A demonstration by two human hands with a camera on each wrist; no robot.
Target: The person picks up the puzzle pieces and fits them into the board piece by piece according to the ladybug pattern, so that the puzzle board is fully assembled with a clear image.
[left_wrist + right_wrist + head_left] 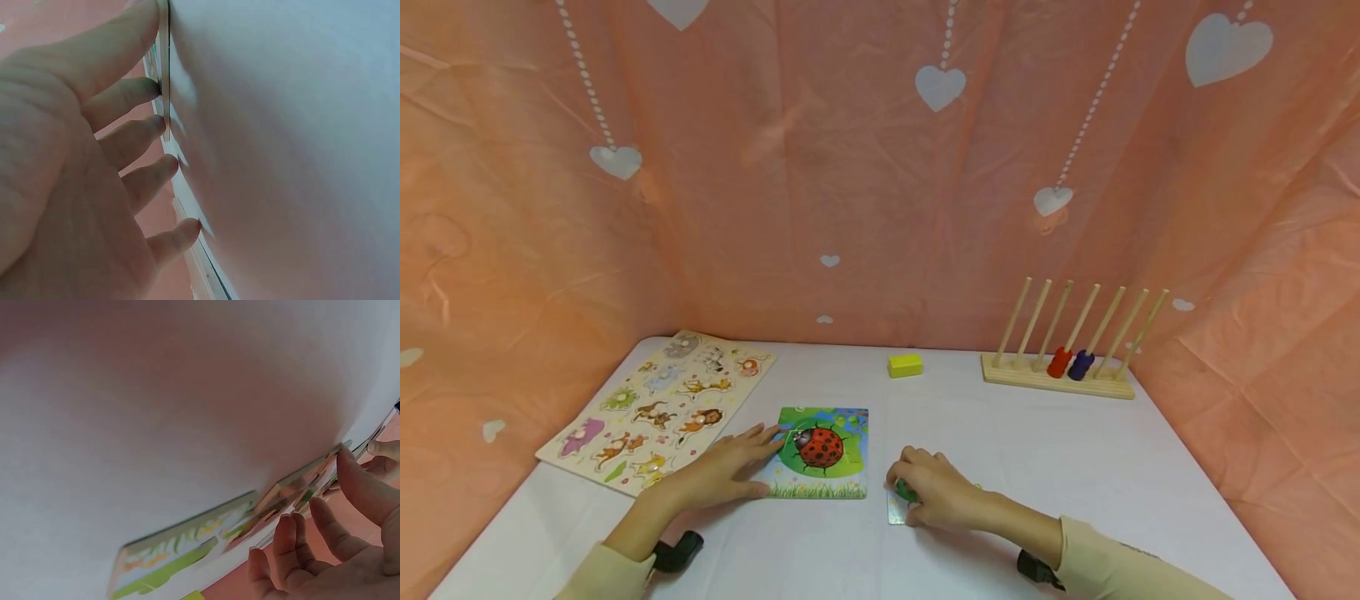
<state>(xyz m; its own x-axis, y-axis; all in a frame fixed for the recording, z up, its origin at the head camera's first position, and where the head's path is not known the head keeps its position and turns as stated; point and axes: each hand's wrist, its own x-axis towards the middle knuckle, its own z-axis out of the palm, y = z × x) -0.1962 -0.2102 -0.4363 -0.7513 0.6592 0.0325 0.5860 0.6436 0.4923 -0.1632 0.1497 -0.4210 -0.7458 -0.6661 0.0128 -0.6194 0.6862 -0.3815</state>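
Note:
A square ladybug puzzle [820, 450] lies flat in the middle of the table in the head view. My left hand [730, 468] rests at its left edge, fingers spread and nearly straight, the thumb near the lower left corner. To the right of the puzzle, my right hand [943, 492] curls its fingers and thumb round a small green puzzle piece [906, 492]. Part of a pale puzzle piece [896, 510] shows beneath that hand. In the right wrist view, a flat piece with a leafy print [175, 550] lies on the table just beyond the fingertips.
An animal peg puzzle board [655, 408] lies at the left. A yellow block [905, 365] sits at the back centre. At the back right stands a wooden rack of upright pegs [1052, 382] with a red piece [1060, 363] and a purple piece [1082, 365].

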